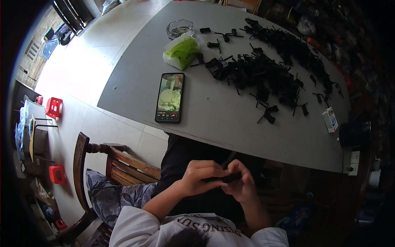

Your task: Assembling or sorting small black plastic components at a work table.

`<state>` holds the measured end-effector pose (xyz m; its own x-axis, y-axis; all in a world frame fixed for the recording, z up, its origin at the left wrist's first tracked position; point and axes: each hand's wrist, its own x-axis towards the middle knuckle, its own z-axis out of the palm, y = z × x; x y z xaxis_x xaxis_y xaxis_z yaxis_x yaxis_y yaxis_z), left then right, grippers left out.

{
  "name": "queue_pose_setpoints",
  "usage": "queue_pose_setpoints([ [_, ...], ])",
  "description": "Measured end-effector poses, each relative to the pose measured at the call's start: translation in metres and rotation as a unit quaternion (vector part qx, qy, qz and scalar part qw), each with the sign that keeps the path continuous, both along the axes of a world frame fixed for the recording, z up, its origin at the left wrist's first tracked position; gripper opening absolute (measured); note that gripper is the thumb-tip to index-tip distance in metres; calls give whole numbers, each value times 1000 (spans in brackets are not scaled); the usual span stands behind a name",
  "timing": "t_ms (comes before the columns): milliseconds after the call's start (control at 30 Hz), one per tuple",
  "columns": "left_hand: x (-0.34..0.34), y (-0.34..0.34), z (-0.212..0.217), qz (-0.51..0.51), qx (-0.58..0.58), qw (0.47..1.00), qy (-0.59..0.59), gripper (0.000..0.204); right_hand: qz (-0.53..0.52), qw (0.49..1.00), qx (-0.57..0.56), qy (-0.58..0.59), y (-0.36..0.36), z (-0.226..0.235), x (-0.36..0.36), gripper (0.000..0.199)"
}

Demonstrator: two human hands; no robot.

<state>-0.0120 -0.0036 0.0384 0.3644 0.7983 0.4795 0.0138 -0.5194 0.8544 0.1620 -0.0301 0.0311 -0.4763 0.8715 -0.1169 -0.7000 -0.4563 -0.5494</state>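
Both of my hands meet over my lap, below the table's near edge. A small black plastic part [232,178] is pinched between them, partly hidden by the fingers, so its exact kind does not show. My left hand [200,177] has its fingers curled round the part's left side. On the other side, my right hand [240,184] grips it with thumb and bent fingers. Many similar black parts with thin stems lie on the grey table [135,82], in a near heap [263,76] and a longer far heap [296,45].
A lit smartphone [170,98] lies near the table's left edge. Beyond it are a green and white plastic packet [182,51] and a glass ashtray [180,29]. A small white box [330,120] and a dark container [354,133] are at right. A wooden chair [133,161] stands left.
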Motion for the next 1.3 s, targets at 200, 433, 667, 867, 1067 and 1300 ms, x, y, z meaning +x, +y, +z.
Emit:
queue_pose_setpoints([
  [200, -10, 0, 3, -40, -7, 998, 56, 25, 69, 985, 44, -152, -14, -7, 13, 29],
  [433, -15, 1, 9, -191, 8, 980, 49, 23, 277, 922, 183, -200, -9, 0, 27, 38],
  [667, -11, 6, 8, -214, -15, 976, 35, 20, 220, 838, 315, -388, -7, 15, 29, 26],
  [867, -10, 4, -14, -116, -184, 976, -4, 22, -88, 622, 424, -652, 66, 12, 42, 25],
  [1067, 9, 2, -31, -21, -182, 964, 190, 25, -211, 312, 315, -871, 114, -28, 79, 32],
  [1300, 14, 9, -42, 25, -35, 955, 293, 34, -260, 567, 249, -741, 113, -37, 76, 27],
])
